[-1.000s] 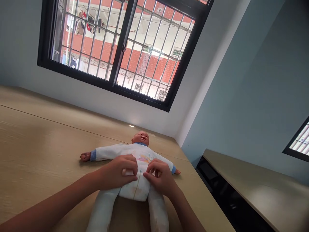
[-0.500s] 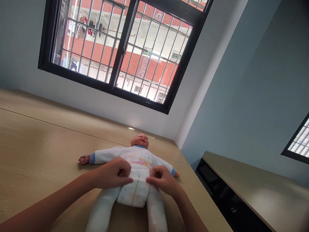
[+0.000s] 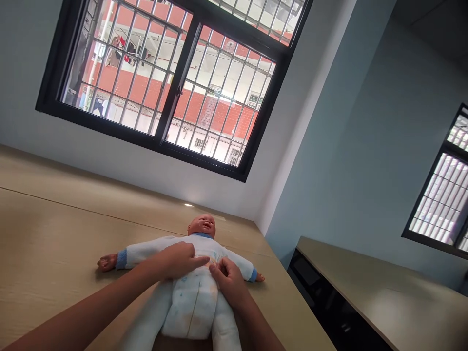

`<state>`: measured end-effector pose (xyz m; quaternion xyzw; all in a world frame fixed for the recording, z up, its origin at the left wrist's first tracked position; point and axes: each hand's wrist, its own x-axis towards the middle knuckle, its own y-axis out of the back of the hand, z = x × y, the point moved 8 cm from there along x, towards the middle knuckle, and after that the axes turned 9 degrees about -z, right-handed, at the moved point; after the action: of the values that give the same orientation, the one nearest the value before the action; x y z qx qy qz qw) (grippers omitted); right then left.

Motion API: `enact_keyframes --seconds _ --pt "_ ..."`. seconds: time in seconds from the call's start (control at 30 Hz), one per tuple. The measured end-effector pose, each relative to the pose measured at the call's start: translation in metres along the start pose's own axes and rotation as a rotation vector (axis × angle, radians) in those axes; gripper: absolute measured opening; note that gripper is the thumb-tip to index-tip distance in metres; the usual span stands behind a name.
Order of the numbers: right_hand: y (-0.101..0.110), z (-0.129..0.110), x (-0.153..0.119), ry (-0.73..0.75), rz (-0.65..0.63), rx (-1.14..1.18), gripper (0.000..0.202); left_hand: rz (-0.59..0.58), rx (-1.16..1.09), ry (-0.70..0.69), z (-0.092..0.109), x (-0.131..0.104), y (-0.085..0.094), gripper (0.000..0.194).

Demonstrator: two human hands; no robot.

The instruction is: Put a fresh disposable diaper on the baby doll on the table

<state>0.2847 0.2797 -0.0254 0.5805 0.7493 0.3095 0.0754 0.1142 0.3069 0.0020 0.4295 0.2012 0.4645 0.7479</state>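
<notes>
By the diaper's top edge (image 3: 188, 307) — right hand (image 3: 229, 282) curled

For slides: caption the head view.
Left hand and right hand at the patterned white diaper on a white-clothed doll.

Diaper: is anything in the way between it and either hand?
Nothing visible is. The left hand and right hand are both right at the upper part of the diaper, over the doll's belly, with no other object between. Whether the fingers grip it is unclear.
</notes>
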Motion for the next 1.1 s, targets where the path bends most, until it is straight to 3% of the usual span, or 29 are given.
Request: enact_keyframes --seconds 0.2,0.3,0.57,0.67,0.77,0.87,0.93,1.0,1.1 --pt "-0.008 -0.004 0.001 -0.067 -0.103 -0.113 0.033 0.015 0.065 0.062 -0.006 0.009 -0.007 0.037" --pt "-0.007 -0.001 0.005 -0.062 -0.068 -0.138 0.031 -0.015 0.054 0.049 -0.012 0.010 -0.009 0.033" --pt "-0.005 0.000 0.006 0.008 0.023 -0.112 0.031 0.047 -0.049 0.031 -0.011 0.001 -0.001 0.029" --pt "-0.003 -0.003 0.004 0.013 0.044 -0.132 0.031 -0.007 -0.090 0.118 -0.027 -0.003 0.008 0.023" --pt "-0.002 -0.002 0.003 0.017 0.062 -0.141 0.032 -0.030 -0.056 0.247 -0.058 -0.014 0.024 0.018" --pt "0.000 0.000 0.001 0.014 0.080 -0.148 0.033 0.036 0.015 0.327 -0.086 -0.026 0.042 0.013" --pt "0.001 0.000 0.001 0.008 0.098 -0.151 0.032 0.109 0.045 0.333 -0.093 -0.028 0.050 0.012" --pt "0.004 0.000 0.000 0.002 0.119 -0.142 0.032 0.196 0.063 0.303 -0.088 -0.027 0.056 0.007" --pt "0.006 0.005 0.000 -0.016 0.136 -0.068 0.033 0.279 0.005 0.115 -0.058 -0.020 0.053 0.013"
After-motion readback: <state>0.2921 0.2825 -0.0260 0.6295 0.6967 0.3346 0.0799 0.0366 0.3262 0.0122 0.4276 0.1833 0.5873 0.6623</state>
